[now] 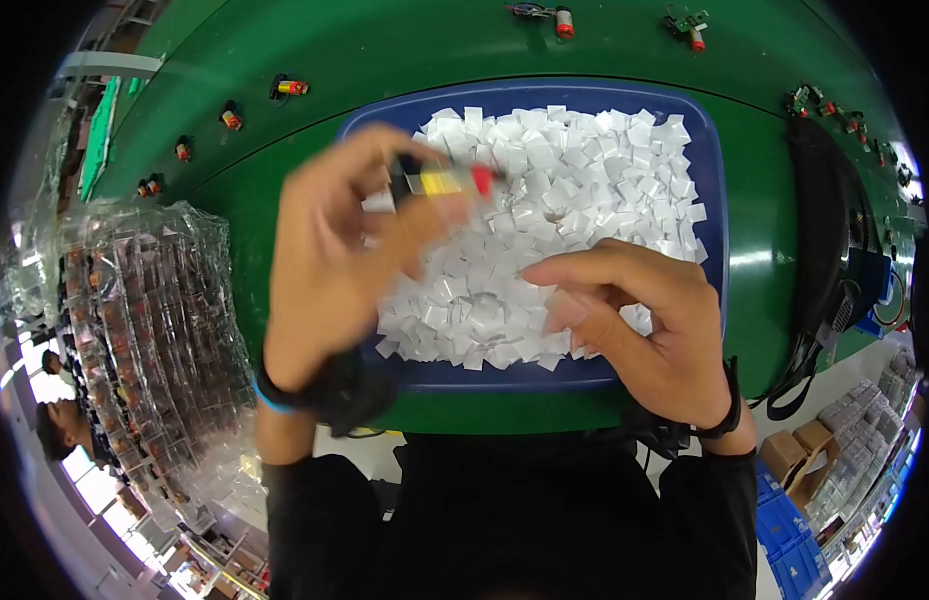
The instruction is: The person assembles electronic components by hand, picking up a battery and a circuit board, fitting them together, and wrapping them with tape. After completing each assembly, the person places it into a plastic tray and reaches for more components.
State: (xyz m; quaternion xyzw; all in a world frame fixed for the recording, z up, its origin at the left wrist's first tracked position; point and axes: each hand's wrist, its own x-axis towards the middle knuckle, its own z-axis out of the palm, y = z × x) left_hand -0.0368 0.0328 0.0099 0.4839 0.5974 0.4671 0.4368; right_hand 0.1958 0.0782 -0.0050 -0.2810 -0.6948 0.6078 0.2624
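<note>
While stacked clear trays (149,330) stood leftmost, the left hand (334,250) pinched a small black, yellow and red part (439,183) above the left side of the blue tub (484,378); the right hand (654,325), thumb and forefinger slightly parted, gripping nothing visible, hovered over white pieces (554,180); a black bag (819,200) lay on the green counter (764,310).

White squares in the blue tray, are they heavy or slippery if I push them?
The white squares look thin, so each is probably light. They lie loosely heaped in the blue tray, so a push would likely shift several. A few look shiny, so they may feel slippery.
</note>
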